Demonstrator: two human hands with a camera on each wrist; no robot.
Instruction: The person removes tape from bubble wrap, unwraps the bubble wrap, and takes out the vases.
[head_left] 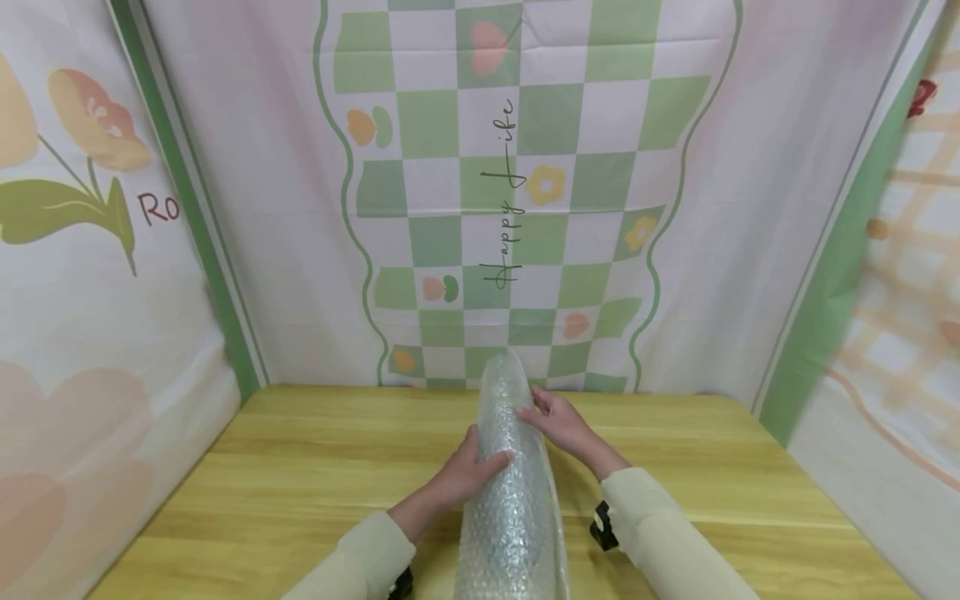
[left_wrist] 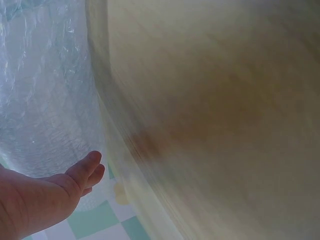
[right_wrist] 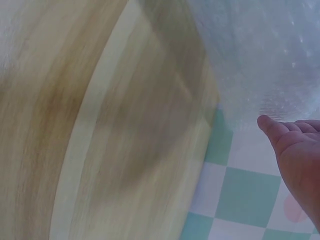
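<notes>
Enclosing the work area on three sides is printed cloth: a rear cloth [head_left: 615,183] with green and white checks and the vertical lettering "Happy Life", a left cloth [head_left: 67,317] showing large flowers, and a right cloth [head_left: 900,333] with an orange grid. Below it lies a wood-grain table [head_left: 300,467]. A long, rounded length of clear bubble wrap [head_left: 506,517] occupies the middle of the table area, running from the near edge of the head view toward the rear cloth, its far end overlapping the checks. Contact between wrap and tabletop cannot be determined. Two cream sleeves [head_left: 652,517] reach in from the near side, one on each side of the wrap. The left hand [head_left: 465,471] touches the wrap's left side, thumb and forefinger straight and spread apart, the thumb laid across the upper face. The right hand [head_left: 558,421], set slightly farther forward, meets the opposite edge; its thumb extends onto the wrap, while the other fingers are partly hidden, so whether they pinch the edge cannot be told. Small black devices [head_left: 602,525] sit beneath the cuffs.
</notes>
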